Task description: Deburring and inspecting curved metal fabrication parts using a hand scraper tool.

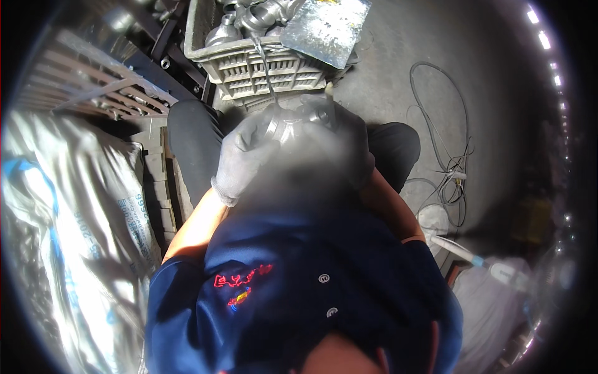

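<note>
Both my hands wear grey gloves and meet in front of me between my knees. A silvery, rounded metal part [288, 132] is between them. My left hand [242, 156] is closed round its left side. My right hand [342, 140] is at its right side, fingers curled; a slim tool with a pale tan tip [330, 91] sticks up by those fingers. A thin shiny strip [266, 68] runs from the metal part up across the front of a crate. A hazy blur covers the lower part of my right hand and hides details of the grip.
Ahead stands a grey plastic crate [268, 73] full of metal castings [225, 32], with a scuffed metal plate [327, 28] on its corner. White sacks [81, 243] lie at my left, below a slatted metal rack [93, 81]. A looped cable [458, 174] lies on the floor at right.
</note>
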{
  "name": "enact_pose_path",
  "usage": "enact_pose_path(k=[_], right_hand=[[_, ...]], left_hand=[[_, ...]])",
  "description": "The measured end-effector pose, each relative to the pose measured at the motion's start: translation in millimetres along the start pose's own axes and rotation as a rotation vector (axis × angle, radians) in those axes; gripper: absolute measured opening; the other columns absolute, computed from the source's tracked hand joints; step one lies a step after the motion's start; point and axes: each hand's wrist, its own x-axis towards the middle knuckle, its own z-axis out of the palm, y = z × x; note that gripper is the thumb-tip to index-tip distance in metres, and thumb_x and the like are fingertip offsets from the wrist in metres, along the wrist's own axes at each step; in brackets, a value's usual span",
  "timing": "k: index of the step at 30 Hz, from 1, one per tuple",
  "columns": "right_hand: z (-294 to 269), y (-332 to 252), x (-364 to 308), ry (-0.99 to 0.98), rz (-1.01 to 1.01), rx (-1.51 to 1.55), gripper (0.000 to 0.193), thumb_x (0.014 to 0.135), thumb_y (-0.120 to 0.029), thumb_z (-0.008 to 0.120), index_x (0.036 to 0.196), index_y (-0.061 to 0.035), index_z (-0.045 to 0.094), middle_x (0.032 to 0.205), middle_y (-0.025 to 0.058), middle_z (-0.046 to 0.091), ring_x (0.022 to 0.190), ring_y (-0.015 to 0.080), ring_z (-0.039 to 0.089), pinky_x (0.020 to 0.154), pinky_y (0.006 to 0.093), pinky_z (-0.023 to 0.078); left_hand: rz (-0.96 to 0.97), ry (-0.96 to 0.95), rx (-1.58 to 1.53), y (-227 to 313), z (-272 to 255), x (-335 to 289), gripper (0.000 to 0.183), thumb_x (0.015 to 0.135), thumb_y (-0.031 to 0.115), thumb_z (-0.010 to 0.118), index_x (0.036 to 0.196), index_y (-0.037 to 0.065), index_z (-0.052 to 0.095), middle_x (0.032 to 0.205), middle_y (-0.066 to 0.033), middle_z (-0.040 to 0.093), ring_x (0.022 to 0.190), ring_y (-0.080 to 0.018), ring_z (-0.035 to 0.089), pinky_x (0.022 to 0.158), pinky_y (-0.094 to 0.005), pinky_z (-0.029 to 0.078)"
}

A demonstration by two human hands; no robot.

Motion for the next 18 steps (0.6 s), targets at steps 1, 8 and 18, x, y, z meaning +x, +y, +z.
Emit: enact_pose_path(k=[1, 8, 18], right_hand=[[-1.3, 1.0, -1.1, 0.020, 0.086, 0.063, 0.032, 0.075, -0.003, 0.065, 0.107, -0.0013, 0.060, 0.079, 0.0035, 0.063, 0.072, 0.0070, 0.056, 0.068, 0.0234, 0.048], [0.1, -0.7, -4.4, 0.088, 0.086, 0.120, 0.027, 0.076, -0.004, 0.065, 0.103, -0.0013, 0.061, 0.083, 0.0040, 0.065, 0.074, 0.0069, 0.059, 0.068, 0.0233, 0.049], [-6.5, 3.1, -6.7, 0.231, 0.189, 0.412, 0.016, 0.082, -0.004, 0.062, 0.098, -0.0014, 0.061, 0.080, 0.0005, 0.061, 0.065, 0.0043, 0.052, 0.056, 0.0189, 0.043]], left_hand=[[0.116, 0.060, -0.007, 1.0, 4.4, -0.1, 0.045, 0.073, -0.001, 0.061, 0.117, -0.005, 0.053, 0.108, -0.0075, 0.059, 0.097, -0.0126, 0.054, 0.084, -0.0251, 0.043], [0.350, -0.082, 0.643, -0.8, 3.0, 1.6, 0.057, 0.066, 0.004, 0.065, 0.122, 0.004, 0.054, 0.101, -0.0146, 0.054, 0.097, -0.0252, 0.054, 0.088, -0.0305, 0.041], [0.090, 0.175, -0.259, -10.9, -17.0, 2.9, 0.040, 0.091, 0.018, 0.050, 0.124, -0.004, 0.045, 0.112, -0.0073, 0.055, 0.100, -0.0119, 0.051, 0.091, -0.0258, 0.039]])
